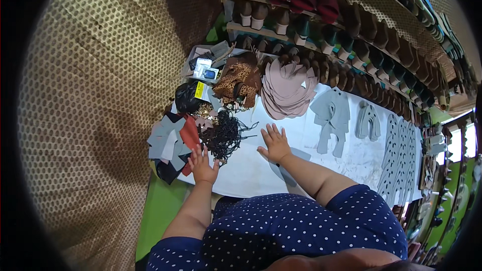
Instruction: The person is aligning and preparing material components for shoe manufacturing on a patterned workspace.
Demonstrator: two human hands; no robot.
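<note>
My left hand (203, 167) is at the left end of the white-covered table (241, 170), fingers spread and holding nothing. It is beside a red piece of material (189, 135) and a heap of grey cut pieces (167, 140). A tangle of black straps or cords (224, 135) lies just beyond it. My right hand (275, 144) is over the middle of the table with its fingers apart, also holding nothing. Past its fingertips is a fanned pile of pinkish-beige cut pieces (287, 88). A grey flat shape (292, 170), partly hidden, lies under my right wrist.
Leopard-print pieces (238, 83), a black plastic bag (187, 98) and a grey tray (193, 54) crowd the back left. Grey cut pieces (333, 113) and long perforated grey strips (399, 150) lie to the right. Shelves of shoes and shoe lasts (301, 37) rise behind. Patterned cloth (100, 95) hangs at left.
</note>
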